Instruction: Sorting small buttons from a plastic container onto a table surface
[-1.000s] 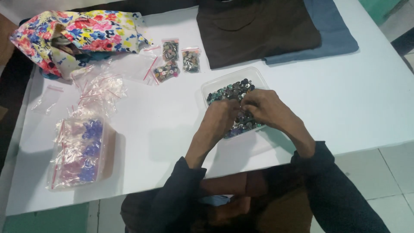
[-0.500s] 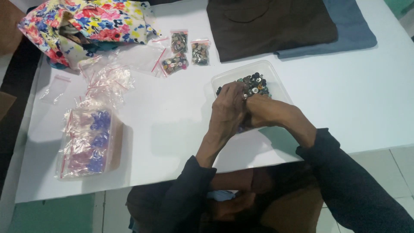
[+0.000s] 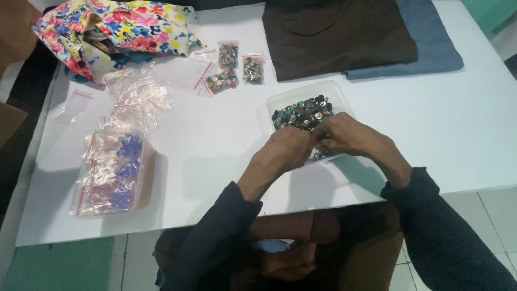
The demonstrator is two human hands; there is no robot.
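A clear plastic tray (image 3: pixel 284 100) full of dark mixed buttons (image 3: pixel 301 113) sits on the white table (image 3: pixel 463 129) in front of me. My left hand (image 3: pixel 284 150) and my right hand (image 3: pixel 344 134) meet over the tray's near edge, fingertips pressed together. The fingers are curled and hide whatever small thing is pinched between them. Both sleeves are dark.
Three small zip bags of buttons (image 3: pixel 235 67) lie beyond the tray. Empty clear bags (image 3: pixel 137 99) and a box of blue and pink pieces in plastic (image 3: pixel 113 172) are at left. A floral cloth bag (image 3: pixel 113 32) sits far left; brown (image 3: pixel 336 35) and blue (image 3: pixel 436 48) folded fabrics lie far right.
My hands have stayed together over the tray's near edge, with only small finger shifts. The camera view has shifted a little.
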